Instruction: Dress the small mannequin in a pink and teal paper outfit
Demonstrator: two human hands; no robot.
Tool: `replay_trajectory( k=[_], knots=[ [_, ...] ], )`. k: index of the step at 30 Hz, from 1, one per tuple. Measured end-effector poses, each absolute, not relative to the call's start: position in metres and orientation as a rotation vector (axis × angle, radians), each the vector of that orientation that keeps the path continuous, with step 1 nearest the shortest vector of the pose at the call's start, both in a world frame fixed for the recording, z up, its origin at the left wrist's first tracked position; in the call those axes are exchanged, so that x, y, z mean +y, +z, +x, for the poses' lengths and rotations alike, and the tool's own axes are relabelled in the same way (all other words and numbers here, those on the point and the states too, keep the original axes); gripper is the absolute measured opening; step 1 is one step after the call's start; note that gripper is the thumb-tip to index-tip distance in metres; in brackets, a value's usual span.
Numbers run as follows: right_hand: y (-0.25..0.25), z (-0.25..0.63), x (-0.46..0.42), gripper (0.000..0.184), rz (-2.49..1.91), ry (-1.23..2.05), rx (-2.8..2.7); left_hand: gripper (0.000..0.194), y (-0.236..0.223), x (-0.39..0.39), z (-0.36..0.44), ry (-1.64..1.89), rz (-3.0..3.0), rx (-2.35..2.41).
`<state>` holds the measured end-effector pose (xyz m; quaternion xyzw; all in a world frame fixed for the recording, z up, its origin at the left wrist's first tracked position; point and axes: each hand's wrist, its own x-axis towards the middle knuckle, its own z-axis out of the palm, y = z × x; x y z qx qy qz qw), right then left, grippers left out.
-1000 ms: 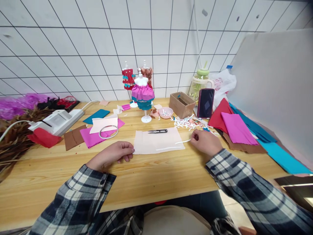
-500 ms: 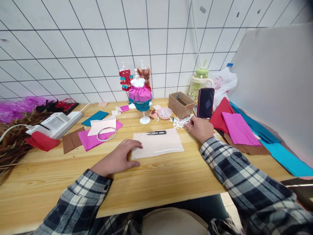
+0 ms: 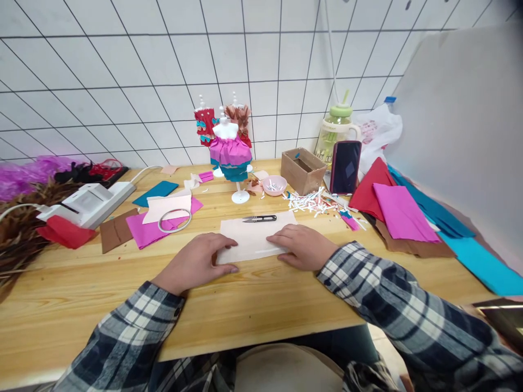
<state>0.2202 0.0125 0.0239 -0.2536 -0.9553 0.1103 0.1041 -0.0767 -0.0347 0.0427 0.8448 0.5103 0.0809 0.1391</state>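
A pale pink sheet (image 3: pixel 253 234) lies flat on the wooden table (image 3: pixel 261 305) in front of me. My left hand (image 3: pixel 200 260) rests on its left edge with the fingers lying flat and spread. My right hand (image 3: pixel 302 246) lies palm down on the sheet's right part, fingers stretched out. Both hands hold nothing. Small thread snips (image 3: pixel 259 219) sit on the far edge of the sheet, just beyond my fingers.
A pile of paper shreds (image 3: pixel 312 201), a cardboard box (image 3: pixel 303 170), a phone (image 3: pixel 345 166) and a pink bowl (image 3: pixel 274 185) stand behind. Coloured sheets (image 3: pixel 402 213) are stacked at right, magenta paper and a ring (image 3: pixel 175 220) at left. Mini mannequins with dresses (image 3: pixel 229 152) stand by the wall.
My right hand carried a thin white strip to the shred pile, left it there, and came back onto the pink sheet. My left hand slid slightly onto the sheet's left edge.
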Motion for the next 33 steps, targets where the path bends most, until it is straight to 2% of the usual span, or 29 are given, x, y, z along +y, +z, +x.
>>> replay_trajectory(
  k=[3,7,9,11,15,19,23,28,33],
  knots=[
    [0.023,0.226,0.016,0.041,-0.83,0.286,-2.829,0.062,0.04,-0.034,-0.077,0.246,2.455,1.457],
    [0.03,0.228,0.015,0.041,-0.914,0.325,-2.805,0.04,0.036,-0.032,-0.077,0.277,2.467,1.503],
    [0.032,0.227,0.013,0.049,-0.885,0.331,-2.81,0.032,0.035,-0.031,-0.077,0.305,2.513,1.488],
    [0.033,0.225,0.012,0.053,-0.87,0.298,-2.818,0.031,0.036,-0.03,-0.077,0.33,2.549,1.462],
    [0.03,0.225,0.012,0.05,-0.898,0.222,-2.804,0.033,0.039,-0.03,-0.075,0.347,2.545,1.433],
    [0.024,0.227,0.016,0.052,-0.966,0.275,-2.739,0.037,0.042,-0.031,-0.076,0.343,2.461,1.486],
    [0.015,0.229,0.023,0.047,-1.077,0.422,-2.575,0.06,0.042,-0.031,-0.081,0.301,2.418,1.55],
    [0.01,0.232,0.031,0.046,-1.225,0.565,-2.432,0.032,0.034,-0.027,-0.086,0.394,2.311,1.552],
    [0.009,0.236,0.038,0.045,-1.401,0.65,-2.216,0.037,0.031,-0.024,-0.087,0.431,2.198,1.653]
  ],
)
